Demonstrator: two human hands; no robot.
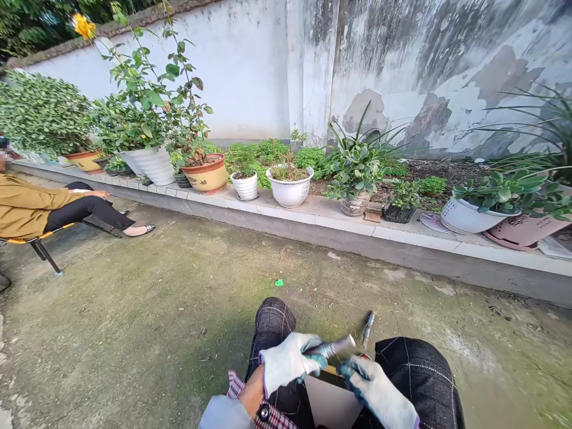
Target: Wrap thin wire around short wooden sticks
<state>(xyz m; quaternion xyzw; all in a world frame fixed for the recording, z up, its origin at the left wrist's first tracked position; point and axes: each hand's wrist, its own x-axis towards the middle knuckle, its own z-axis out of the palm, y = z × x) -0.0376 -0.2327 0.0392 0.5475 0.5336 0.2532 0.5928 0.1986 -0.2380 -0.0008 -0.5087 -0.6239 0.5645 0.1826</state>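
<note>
My left hand (292,360), in a white knitted glove with blue-green coated fingers, is wrapped round a short grey rod (333,347). The rod's pale, blunt end points right, and its middle looks silvery and ringed. Close beside it, my right hand (379,387), in a matching glove, has its fingers curled together; what they hold, if anything, is blurred. Just beyond the right fingers a slim silvery tool (369,329) with a dark tip stands out, with a bit of red near its lower end. Whether the right hand touches it I cannot tell. A yellowish edge (330,370) shows between the hands.
My knees (274,316) in dark checked trousers flank the hands. A green scrap (279,282) lies on the concrete ground (201,298). Ahead runs a low tiled ledge (286,215) with several potted plants, including a white pot (290,192). A seated person (40,205) is at left.
</note>
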